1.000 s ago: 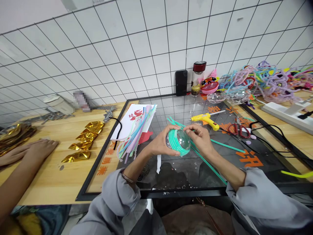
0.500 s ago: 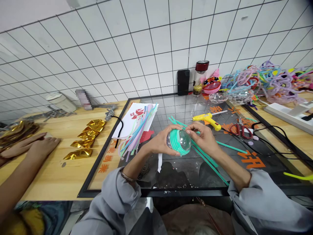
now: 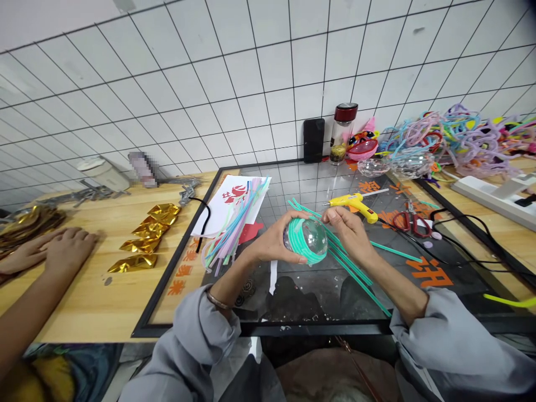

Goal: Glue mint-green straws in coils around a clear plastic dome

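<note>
My left hand point(image 3: 274, 240) is closed around a clear plastic ball point(image 3: 316, 237), whose left and lower parts are wrapped in rows of green pipe cleaner point(image 3: 297, 240). Just right of the ball, my right hand point(image 3: 347, 226) has its thumb and forefinger pinched together. Whatever is in that pinch is too small to make out. Several loose green pipe cleaners point(image 3: 355, 273) lie on the dark glass mat below and behind my right hand. Beyond it rests a yellow glue gun point(image 3: 354, 204) with a glue stick in its back end.
Pastel pipe cleaners point(image 3: 234, 229) lie across white paper point(image 3: 211, 209) at left. Red-handled scissors point(image 3: 412, 220) and black cables are at right. A bottle point(image 3: 338, 137) and phone point(image 3: 313, 140) stand by the wall. Another person's hands point(image 3: 69, 251) rest near folded gold foil point(image 3: 154, 229).
My right hand's fingertips have moved slightly right, away from the ball. The ball has turned a little in my left hand. The other person's hands have shifted slightly left.
</note>
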Demonstrator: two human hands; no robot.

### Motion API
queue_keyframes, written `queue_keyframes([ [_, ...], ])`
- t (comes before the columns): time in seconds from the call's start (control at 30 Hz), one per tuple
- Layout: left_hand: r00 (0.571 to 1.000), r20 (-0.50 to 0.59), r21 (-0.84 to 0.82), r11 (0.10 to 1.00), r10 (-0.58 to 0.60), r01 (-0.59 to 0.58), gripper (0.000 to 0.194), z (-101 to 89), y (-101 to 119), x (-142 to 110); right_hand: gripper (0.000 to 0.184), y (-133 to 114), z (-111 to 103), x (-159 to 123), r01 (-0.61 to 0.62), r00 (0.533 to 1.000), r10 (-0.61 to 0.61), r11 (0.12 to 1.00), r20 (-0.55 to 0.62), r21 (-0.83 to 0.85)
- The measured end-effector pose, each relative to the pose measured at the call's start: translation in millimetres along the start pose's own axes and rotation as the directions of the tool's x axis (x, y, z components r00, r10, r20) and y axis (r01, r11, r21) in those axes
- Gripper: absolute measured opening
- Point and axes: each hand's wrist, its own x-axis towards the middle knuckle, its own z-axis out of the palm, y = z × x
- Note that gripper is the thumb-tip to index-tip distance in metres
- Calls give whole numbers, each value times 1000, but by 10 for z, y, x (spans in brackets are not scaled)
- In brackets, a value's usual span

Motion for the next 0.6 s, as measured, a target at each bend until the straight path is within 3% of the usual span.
queue_keyframes([
  [0.2, 979, -176, -275, 960, -106, 55, 87, -25, -71, -6, 54, 22, 14, -29, -80, 994, 64, 979, 92, 189],
  [0.4, 945, -251, -526, 849, -209, 48, 88, 15, -63, 19, 95, -1, 88, -85, -182, 955, 102, 943, 277, 280],
  [0.47, 941, -250, -568, 821, -228, 48, 88, 34, -56, 29, 96, -17, 124, -98, -186, 959, 115, 945, 260, 269],
  [0.6, 931, -263, -595, 803, -252, 49, 86, 71, -43, 35, 83, -21, 174, -104, -114, 981, 77, 971, 177, 210],
])
